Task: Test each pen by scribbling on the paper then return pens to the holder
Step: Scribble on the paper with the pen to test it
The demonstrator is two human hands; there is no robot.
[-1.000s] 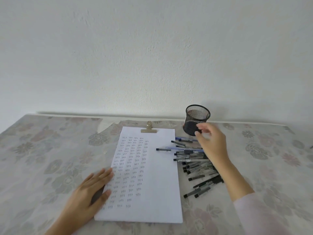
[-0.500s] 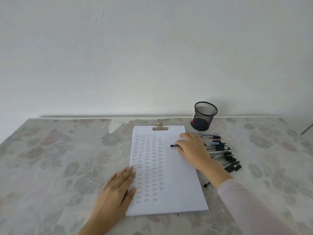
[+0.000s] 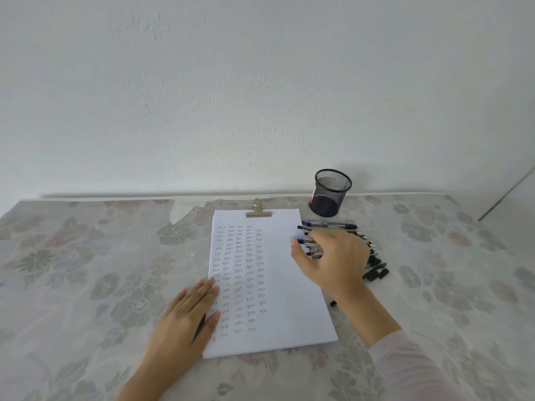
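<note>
Item: right hand [image 3: 333, 260], centre-right of frame, fingers curled, pinching a blue pen [image 3: 303, 241]; long axis left–right, end projecting left over the paper [image 3: 283, 285]. Pen pile [image 3: 373, 273] just right; holder [image 3: 331, 193] above. Left hand [image 3: 188, 314] flat, pressing the paper's left edge

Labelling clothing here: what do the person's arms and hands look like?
A pale pink long sleeve covers the right forearm, ending short of the wrist. The left forearm shows no sleeve in frame. The left grip and right grip are bare hands: no gloves, rings or watch visible.
</note>
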